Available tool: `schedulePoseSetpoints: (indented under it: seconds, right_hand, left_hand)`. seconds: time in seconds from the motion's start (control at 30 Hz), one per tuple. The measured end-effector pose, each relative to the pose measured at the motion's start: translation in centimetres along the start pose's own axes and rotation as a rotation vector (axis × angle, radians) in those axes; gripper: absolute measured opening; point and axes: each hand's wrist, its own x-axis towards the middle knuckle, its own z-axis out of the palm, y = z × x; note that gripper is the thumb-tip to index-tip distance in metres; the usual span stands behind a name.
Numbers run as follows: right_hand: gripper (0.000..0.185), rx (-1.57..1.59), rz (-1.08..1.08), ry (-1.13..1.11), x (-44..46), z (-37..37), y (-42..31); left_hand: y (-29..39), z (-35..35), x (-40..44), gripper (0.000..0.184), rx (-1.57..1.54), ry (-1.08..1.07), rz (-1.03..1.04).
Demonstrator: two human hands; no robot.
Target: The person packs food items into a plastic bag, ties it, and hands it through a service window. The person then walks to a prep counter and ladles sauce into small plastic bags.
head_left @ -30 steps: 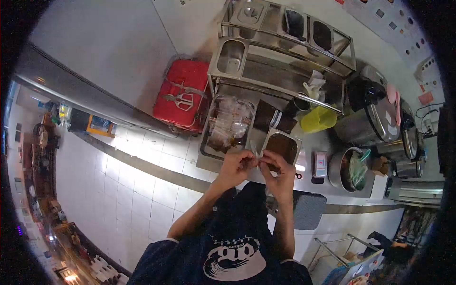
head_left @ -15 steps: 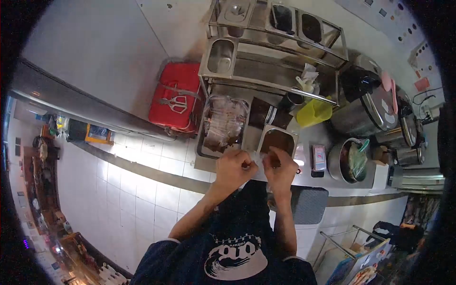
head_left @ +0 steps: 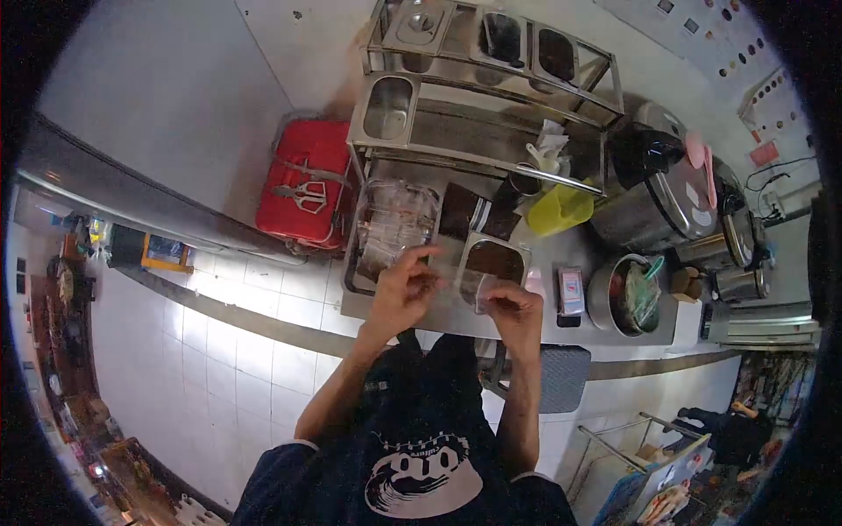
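My left hand (head_left: 405, 294) is over the counter by the tray's front corner, its fingers apart and holding nothing. My right hand (head_left: 515, 309) pinches a small clear plastic bag (head_left: 482, 291) between thumb and fingers. The bag hangs at the near edge of a steel pan (head_left: 527, 263) that holds a dark brown substance (head_left: 495, 258). Left of the pan, a metal tray (head_left: 351, 263) is filled with clear plastic packets (head_left: 396, 219); what they contain cannot be made out.
A red case (head_left: 303, 180) with scissors (head_left: 307, 195) on top stands left of the tray. A steel rack (head_left: 491, 149) rises behind. To the right are a yellow jug (head_left: 560, 209), a boxed item (head_left: 571, 294), a pot (head_left: 603, 298) and large cookers (head_left: 653, 210). Another person (head_left: 737, 434) is at far right.
My hands were close together at the bag in front of the pan. Now they are apart: my left hand has let go and opened, and my right hand keeps the bag.
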Motion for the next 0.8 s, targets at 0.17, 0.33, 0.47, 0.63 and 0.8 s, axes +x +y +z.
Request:
schedulePoseSetpoints:
  seconds: [0.17,0.33,0.47,0.63,0.8]
  right_hand:
    - [0.027,-0.252,0.034,-0.043,0.0,-0.2,-1.5]
    - [0.029,-0.413,0.034,-0.122,-0.6,0.1,-2.7]
    - [0.026,-0.370,0.015,-0.128,-1.7,-0.4,-2.5]
    - [0.016,-0.446,0.068,0.303,-2.1,-4.7,1.4]
    - [0.013,-0.995,0.228,0.390,-2.7,-6.8,10.3]
  left_hand:
    - [4.7,0.1,-0.1,0.080,0.531,-0.032,0.441]
    - [2.0,1.6,-0.1,0.080,0.657,-0.305,0.472]
    - [0.5,2.5,-0.7,0.065,0.611,-0.276,0.457]
    - [-1.5,2.3,-1.4,0.058,0.522,-0.216,0.391]
    - [-4.3,1.3,-1.6,0.059,0.440,-0.080,0.380]
